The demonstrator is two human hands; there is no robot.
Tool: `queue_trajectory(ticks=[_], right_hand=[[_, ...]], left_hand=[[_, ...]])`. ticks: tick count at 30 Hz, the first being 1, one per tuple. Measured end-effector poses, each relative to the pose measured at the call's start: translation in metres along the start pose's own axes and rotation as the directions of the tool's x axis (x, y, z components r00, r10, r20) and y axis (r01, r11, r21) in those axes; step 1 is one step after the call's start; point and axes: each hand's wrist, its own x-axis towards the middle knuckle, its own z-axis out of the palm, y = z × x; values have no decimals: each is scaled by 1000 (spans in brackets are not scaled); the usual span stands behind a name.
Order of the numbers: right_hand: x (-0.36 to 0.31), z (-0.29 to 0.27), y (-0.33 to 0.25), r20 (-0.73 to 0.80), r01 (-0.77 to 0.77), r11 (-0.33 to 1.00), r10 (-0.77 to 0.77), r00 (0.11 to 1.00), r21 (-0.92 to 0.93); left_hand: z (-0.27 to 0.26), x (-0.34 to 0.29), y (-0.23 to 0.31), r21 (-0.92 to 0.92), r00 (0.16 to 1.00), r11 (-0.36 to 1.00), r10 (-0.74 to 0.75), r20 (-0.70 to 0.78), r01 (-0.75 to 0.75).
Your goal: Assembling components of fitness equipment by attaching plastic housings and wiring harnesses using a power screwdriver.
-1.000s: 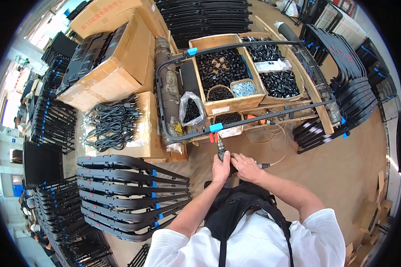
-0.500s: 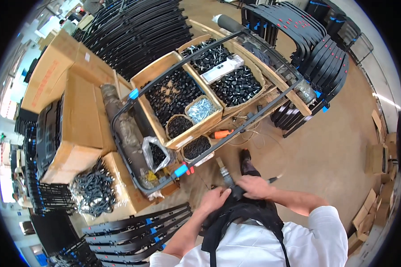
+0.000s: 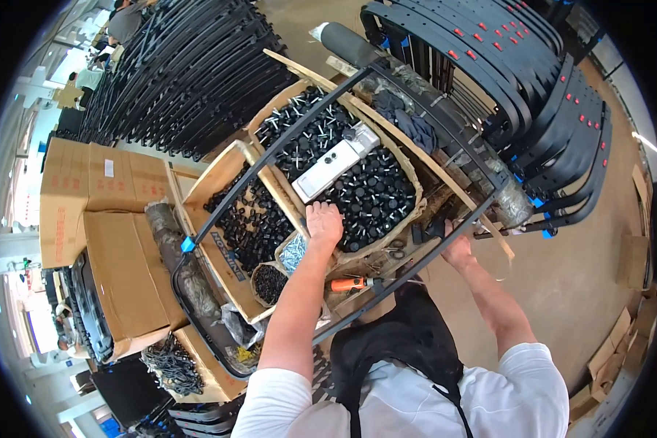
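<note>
My left hand [image 3: 324, 221] reaches across the front of a wooden bin [image 3: 270, 191]; its fingers are bent down at the edge of the black-headed bolts [image 3: 369, 197], and their tips are hidden. Out to the right, my right hand [image 3: 456, 247] is closed beside a small dark object that I cannot make out, partly behind the bar of a black tubular frame [image 3: 423, 264]. This frame lies across the bins, with a blue clip [image 3: 188, 244] on its left side. A white box-shaped piece [image 3: 336, 162] rests on the bolts.
An orange-handled tool [image 3: 348, 284] lies on the bench beside a small tub of black screws [image 3: 269, 283] and a tub of silver screws [image 3: 293, 253]. Cardboard boxes [image 3: 128, 274] stand left. Stacked black frames [image 3: 186, 80] rise behind, and curved black parts [image 3: 482, 62] at right.
Both hands have left the grey-and-black tool at my lap. My left hand has moved forward to the bins, my right forward and right to the frame. The view has moved closer to the bench.
</note>
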Motion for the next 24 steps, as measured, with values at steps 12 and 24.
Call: queue_trajectory(ticks=[12, 24], right_hand=[[-51, -258, -96, 406, 355, 885, -456, 792, 300], [143, -93, -200, -86, 519, 851, -524, 847, -79]], left_hand=[[-84, 22, 22, -891, 955, 407, 119, 270, 201], [-180, 254, 30, -809, 883, 483, -139, -448, -335]])
